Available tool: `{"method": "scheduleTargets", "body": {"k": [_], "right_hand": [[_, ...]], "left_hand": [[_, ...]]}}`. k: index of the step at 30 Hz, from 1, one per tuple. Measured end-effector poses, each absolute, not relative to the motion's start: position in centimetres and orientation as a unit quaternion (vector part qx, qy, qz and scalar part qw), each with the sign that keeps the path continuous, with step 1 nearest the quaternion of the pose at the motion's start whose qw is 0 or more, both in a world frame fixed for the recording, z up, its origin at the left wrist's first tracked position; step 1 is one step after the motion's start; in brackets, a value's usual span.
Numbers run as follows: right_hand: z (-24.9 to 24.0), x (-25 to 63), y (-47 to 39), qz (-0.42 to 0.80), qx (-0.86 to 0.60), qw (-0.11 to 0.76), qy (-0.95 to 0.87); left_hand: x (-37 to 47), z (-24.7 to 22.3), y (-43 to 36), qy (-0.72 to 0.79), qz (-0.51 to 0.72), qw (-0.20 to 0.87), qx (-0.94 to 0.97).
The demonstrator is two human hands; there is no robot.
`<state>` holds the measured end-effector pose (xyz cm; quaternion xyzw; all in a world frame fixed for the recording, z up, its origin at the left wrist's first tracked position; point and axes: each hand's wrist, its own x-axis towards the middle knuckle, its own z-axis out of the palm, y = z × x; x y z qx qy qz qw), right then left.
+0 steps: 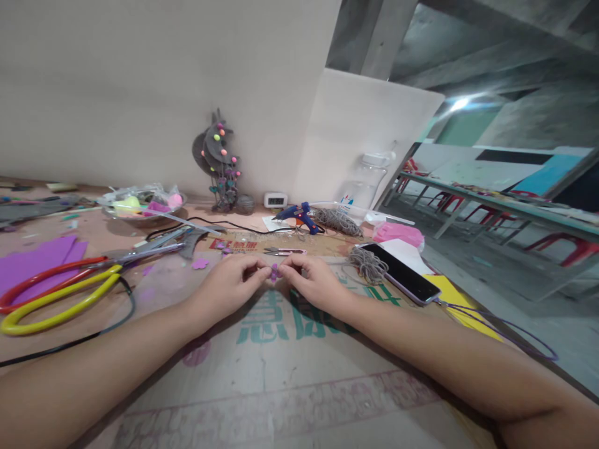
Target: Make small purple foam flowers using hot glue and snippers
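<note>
A small purple flower-shaped piece [274, 272] is pinched between the fingertips of both hands, above a printed cardboard sheet [281, 368]. My left hand [238, 280] grips its left side with thumb and forefinger. From the other side my right hand [311, 280] closes on it in the same way. Just beyond the fingertips lie small thread snips [284, 252]. A loose purple flower cutout [200, 264] rests to the left of my left hand, with more purple bits behind it.
Large scissors [60, 305] with red and yellow handles lie left, near purple sheets [28, 268]. A blue glue gun [302, 218], grey yarn [369, 265], a phone [402, 274] and a clear bottle [362, 184] stand or lie right. A decorated grey moon ornament [218, 162] leans at the wall.
</note>
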<state>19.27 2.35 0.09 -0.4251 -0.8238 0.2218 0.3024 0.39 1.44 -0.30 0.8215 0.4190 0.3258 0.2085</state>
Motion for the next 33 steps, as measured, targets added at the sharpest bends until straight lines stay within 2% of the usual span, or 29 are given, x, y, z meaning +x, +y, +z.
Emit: {"method": "scheduleTargets", "body": {"k": [11,20,33], "right_hand": [[0.22,19.03,2.38,0.328,-0.426,0.307,-0.786],[0.26,18.99,2.4,0.32,-0.437,0.306,-0.783],[0.38,18.93,2.22,0.318,-0.437,0.325,-0.776]], "left_hand": [[0.43,-0.21,1.3,0.411,0.338,0.174,0.828],[0.39,-0.16,1.28,0.411,0.324,0.199,0.828],[0.47,-0.46,1.23,0.446,0.31,0.177,0.821]]}}
